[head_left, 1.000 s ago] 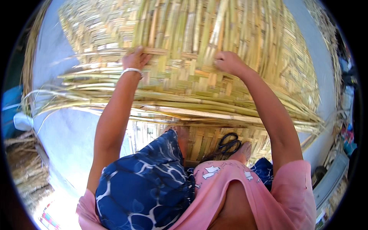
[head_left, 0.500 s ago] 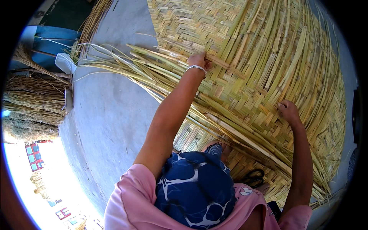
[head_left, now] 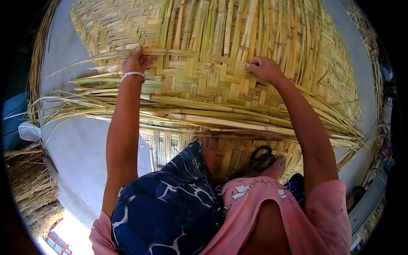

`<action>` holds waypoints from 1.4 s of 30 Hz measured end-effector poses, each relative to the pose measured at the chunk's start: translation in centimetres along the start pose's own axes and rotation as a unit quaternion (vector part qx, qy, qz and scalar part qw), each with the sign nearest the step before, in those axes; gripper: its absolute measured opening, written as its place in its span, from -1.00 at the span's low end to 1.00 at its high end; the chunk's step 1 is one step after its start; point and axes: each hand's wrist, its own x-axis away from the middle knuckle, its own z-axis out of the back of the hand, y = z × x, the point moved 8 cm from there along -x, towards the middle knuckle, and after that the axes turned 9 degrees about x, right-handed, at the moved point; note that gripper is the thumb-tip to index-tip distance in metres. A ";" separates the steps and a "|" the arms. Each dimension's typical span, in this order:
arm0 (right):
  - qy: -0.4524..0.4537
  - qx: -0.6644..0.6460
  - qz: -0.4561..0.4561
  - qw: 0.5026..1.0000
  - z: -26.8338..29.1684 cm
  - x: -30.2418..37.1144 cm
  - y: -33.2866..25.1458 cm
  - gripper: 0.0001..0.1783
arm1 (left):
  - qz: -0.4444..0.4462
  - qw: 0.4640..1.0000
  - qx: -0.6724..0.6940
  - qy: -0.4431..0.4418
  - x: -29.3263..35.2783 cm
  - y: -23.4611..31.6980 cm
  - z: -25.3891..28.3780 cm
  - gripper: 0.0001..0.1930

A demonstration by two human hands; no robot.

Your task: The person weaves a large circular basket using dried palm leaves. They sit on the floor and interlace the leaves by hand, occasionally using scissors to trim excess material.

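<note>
A large mat [head_left: 174, 88] of woven split reeds lies before me, its loose lengthwise strips fanning toward the far side. My left hand [head_left: 135, 63] is closed on a flat reed strip [head_left: 170, 52], which lies crosswise over the lengthwise strips with its thin tail sticking out to the left. My right hand [head_left: 265, 69] is closed in a pinch at the weave's edge, to the right of that strip. What its fingertips hold is hidden. Nearer my feet, a thick sheaf of loose crosswise reeds [head_left: 199, 111] spans the mat's width.
Black-handled scissors [head_left: 262, 157] lie between my bare feet [head_left: 209, 148] on the near part of the mat. Bundled dry stalks [head_left: 32, 178] are stacked at the left, near a white plastic container [head_left: 29, 131]. Grey concrete floor [head_left: 87, 146] surrounds the mat.
The view has turned, so the mat's crosswise reeds now run nearly level. My left hand still grips the strip; my right hand stays pinched and appears higher in the picture.
</note>
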 end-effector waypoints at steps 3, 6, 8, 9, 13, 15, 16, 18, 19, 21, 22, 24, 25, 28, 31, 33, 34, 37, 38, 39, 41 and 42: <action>0.014 0.012 0.006 1.000 -0.1 0.3 0.5 -0.65 | -0.012 1.000 -0.021 0.008 -0.8 0.2 -0.7 -0.80; 0.025 0.021 0.016 0.999 -0.1 1.0 -0.1 -0.69 | -0.019 0.999 -0.024 0.010 -0.6 0.1 -0.1 -0.79; 0.035 0.034 0.027 0.998 -0.3 1.6 -0.3 -0.70 | -0.018 0.999 -0.026 0.011 -0.2 0.2 0.5 -0.78; 0.041 0.039 0.023 0.998 -0.3 2.0 -0.5 -0.71 | -0.022 0.999 -0.030 0.019 0.7 0.5 0.5 -0.77; 0.037 0.084 0.013 0.996 -0.5 2.2 -1.6 -0.73 | -0.030 0.997 -0.066 0.029 0.3 0.9 0.7 -0.75; 0.024 0.114 0.016 0.993 -0.6 1.7 -1.5 -0.73 | -0.047 0.993 -0.107 0.004 0.1 1.1 -0.2 -0.75; 0.019 0.128 0.020 0.991 -0.7 1.5 -1.4 -0.73 | -0.034 0.995 -0.096 -0.003 -0.1 0.7 -0.3 -0.75; 0.012 0.176 0.032 0.984 -0.6 1.4 -1.9 -0.75 | -0.012 0.997 -0.075 -0.015 -0.7 0.3 -0.1 -0.74; 0.010 0.209 0.041 0.977 -0.3 1.6 -2.6 -0.77 | 0.006 0.998 -0.061 -0.010 -0.7 0.2 0.4 -0.74; 0.052 0.279 0.068 0.956 0.7 2.0 -4.4 -0.82 | 0.038 0.998 -0.020 -0.036 -0.8 -0.1 0.9 -0.74; 0.096 0.314 0.087 0.941 1.4 2.2 -5.3 -0.84 | 0.052 0.998 0.000 -0.047 -0.7 0.0 1.2 -0.75; 0.144 0.291 0.132 0.936 2.0 2.1 -7.8 -0.85 | 0.066 0.995 0.020 -0.069 -0.4 0.0 1.1 -0.77; 0.149 0.236 0.160 0.947 1.8 1.6 -9.9 -0.84 | 0.073 0.993 0.032 -0.085 -0.1 0.1 0.8 -0.77; 0.177 0.057 0.265 0.946 -0.1 0.0 -16.1 -0.82 | 0.078 0.981 0.036 -0.173 0.8 1.2 -0.7 -0.79; 0.145 0.008 0.255 0.956 -2.0 -1.7 -20.0 -0.70 | 0.061 0.946 0.016 -0.319 2.7 3.0 -3.9 -0.78; 0.138 0.016 0.219 0.966 -2.4 -3.1 -20.3 -0.78 | 0.046 0.942 -0.020 -0.331 2.7 3.5 -5.6 -0.74; 0.133 0.021 0.199 0.971 -2.4 -3.6 -20.4 -0.80 | 0.039 0.940 -0.038 -0.336 2.7 3.5 -6.6 -0.73; 0.031 -0.032 0.092 0.995 -2.0 -4.1 -19.7 -0.78 | 0.059 0.933 -0.134 -0.329 2.4 2.2 -9.2 -0.60; 0.058 -0.062 0.088 0.993 -1.7 -4.0 -19.6 -0.78 | 0.071 0.926 -0.155 -0.337 2.4 1.7 -10.1 -0.57; 0.084 -0.092 0.081 0.989 -1.6 -4.1 -19.1 -0.78 | 0.078 0.917 -0.200 -0.337 2.5 1.1 -11.0 -0.52; 0.134 -0.132 0.073 0.979 -1.6 -3.8 -18.7 -0.78 | 0.059 0.903 -0.277 -0.323 1.5 0.0 -11.8 -0.51; 0.161 -0.142 0.068 0.974 -1.6 -3.6 -18.5 -0.79 | 0.050 0.893 -0.314 -0.318 0.5 -0.4 -12.2 -0.51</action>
